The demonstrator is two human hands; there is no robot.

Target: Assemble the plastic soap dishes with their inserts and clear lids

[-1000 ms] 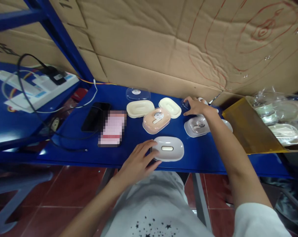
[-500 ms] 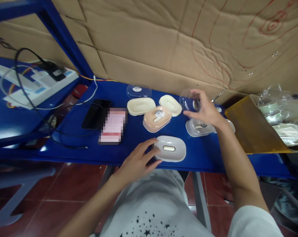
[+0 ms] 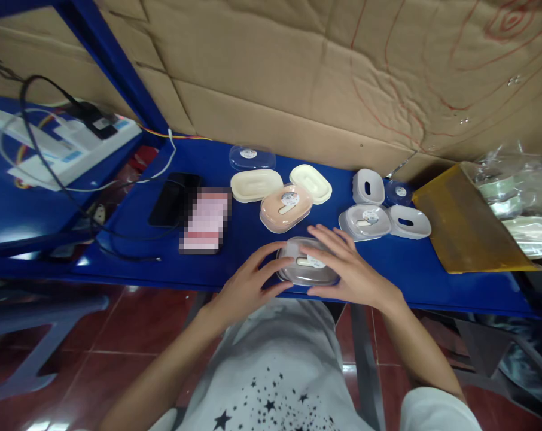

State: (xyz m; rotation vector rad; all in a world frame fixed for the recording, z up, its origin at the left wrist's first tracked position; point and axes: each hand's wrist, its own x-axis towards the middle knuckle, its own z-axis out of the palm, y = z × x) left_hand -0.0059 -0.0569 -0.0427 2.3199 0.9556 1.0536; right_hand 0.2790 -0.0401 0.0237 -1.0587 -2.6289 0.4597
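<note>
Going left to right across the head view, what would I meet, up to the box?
Power strip → black phone → pink-screened phone → left hand → grey dish under clear lid → right hand → open cardboard box.

No text can be read with certainty. Large black print on the brown cardboard sheet point(image 3: 253, 72) at the upper left of the frame is cut off. Small round white stickers with tiny, illegible print sit on the clear oval plastic lid point(image 3: 293, 276) at centre bottom, the peach oval soap dish point(image 3: 275, 215) at centre and the lidded grey oval dish point(image 3: 352, 226) right of centre. The pink phone screen point(image 3: 206, 221), left of centre, is pixelated.
</note>
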